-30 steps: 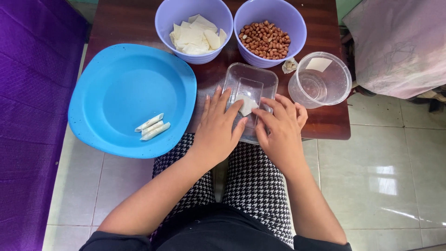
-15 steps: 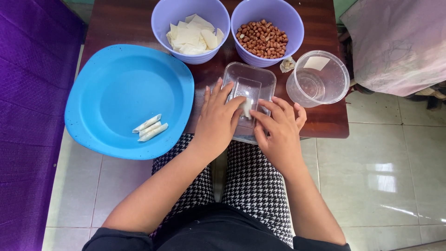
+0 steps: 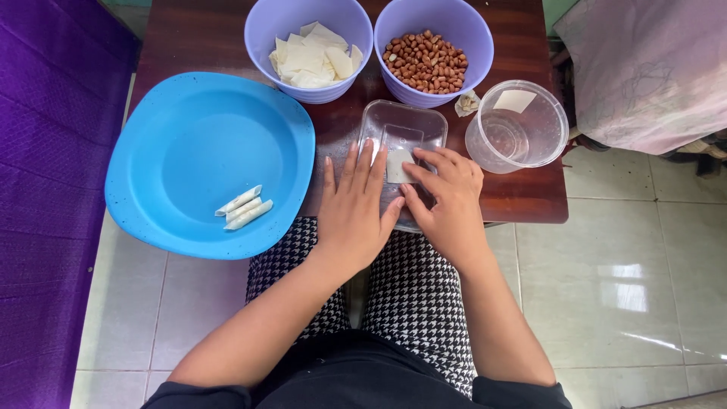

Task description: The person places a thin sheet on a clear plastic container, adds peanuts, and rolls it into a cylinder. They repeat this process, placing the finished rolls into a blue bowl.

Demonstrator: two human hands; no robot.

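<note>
A small pale wrapper sheet (image 3: 397, 164) lies on the clear rectangular lid (image 3: 401, 144) at the near edge of the tabletop (image 3: 197, 38), and both hands are on it. The right hand (image 3: 448, 203) has its fingers curled, tips pressing the sheet's right edge; whether they actually pinch it I can't tell. The left hand (image 3: 354, 208) lies flat, fingers spread, gripping nothing, tips touching the sheet's left side. No filling shows on it. Left of the lid, three finished rolls (image 3: 242, 207) sit together in the big blue plate (image 3: 174, 113), so by my reading the work is only a little way in. Plenty remains: the purple bowl of wrappers (image 3: 310, 53) and the purple bowl of peanuts (image 3: 426, 59) are well stocked. A clear round tub (image 3: 519, 125) stands at the right.
</note>
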